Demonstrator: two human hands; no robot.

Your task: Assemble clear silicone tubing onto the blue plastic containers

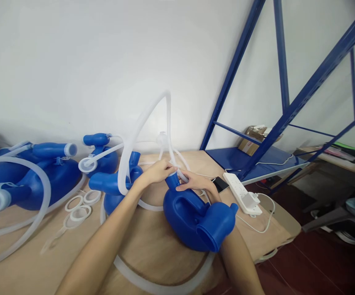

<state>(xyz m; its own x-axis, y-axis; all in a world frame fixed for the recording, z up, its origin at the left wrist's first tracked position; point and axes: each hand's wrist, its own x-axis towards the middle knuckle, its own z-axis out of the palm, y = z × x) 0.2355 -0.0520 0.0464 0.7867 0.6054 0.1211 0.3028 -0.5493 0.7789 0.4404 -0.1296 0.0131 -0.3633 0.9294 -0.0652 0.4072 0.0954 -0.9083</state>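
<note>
A blue plastic bottle (183,217) with a wide round mouth lies tilted on the table, its mouth toward me and its narrow neck pointing away. My left hand (159,171) is at the top of that neck, fingers pinched on the end of a translucent white tube (169,123). On the neck's right side, my right hand (191,180) is closed round the neck and tube, thumb against the blue plastic. The tube rises in a tall loop and comes down at the left. Exactly how the tube end meets the neck is hidden by my fingers.
More blue bottles (51,176) with tubes stand at the left, beside white rings and caps (80,213) on the brown table (146,254). A white power strip (242,192) and a black phone (219,184) lie at the right. Behind them is a blue metal rack (233,78).
</note>
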